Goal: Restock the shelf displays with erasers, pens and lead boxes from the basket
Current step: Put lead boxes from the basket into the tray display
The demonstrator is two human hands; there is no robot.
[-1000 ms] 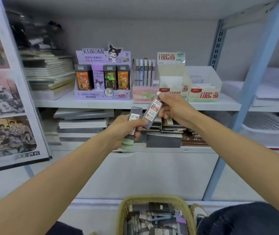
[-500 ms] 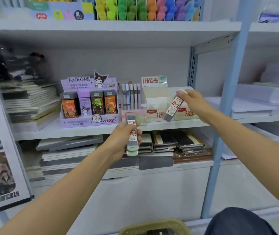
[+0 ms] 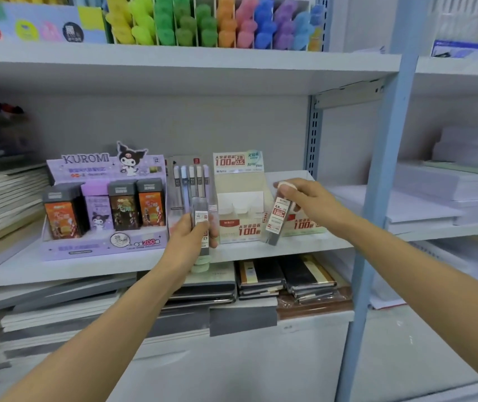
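1. Our left hand (image 3: 187, 242) grips one dark lead box (image 3: 198, 207) upright, with the thumb across its label and the pale green cap pointing down. It is held in front of the shelf (image 3: 14, 271) edge, just before the pen display (image 3: 191, 181).
2. Our right hand (image 3: 310, 203) pinches the white-capped top of a second lead box (image 3: 278, 219). This one hangs slightly tilted, its dark lower end near the shelf board.
3. That second box hangs in front of where a white display carton (image 3: 240, 204) marked "100" meets a neighbouring carton (image 3: 304, 224).
4. The purple Kuromi display (image 3: 104, 207) stands left of the pens and holds four upright packs.
5. We see stacked notebooks (image 3: 261, 277) on the shelf below and coloured highlighters (image 3: 217, 21) on the one above.
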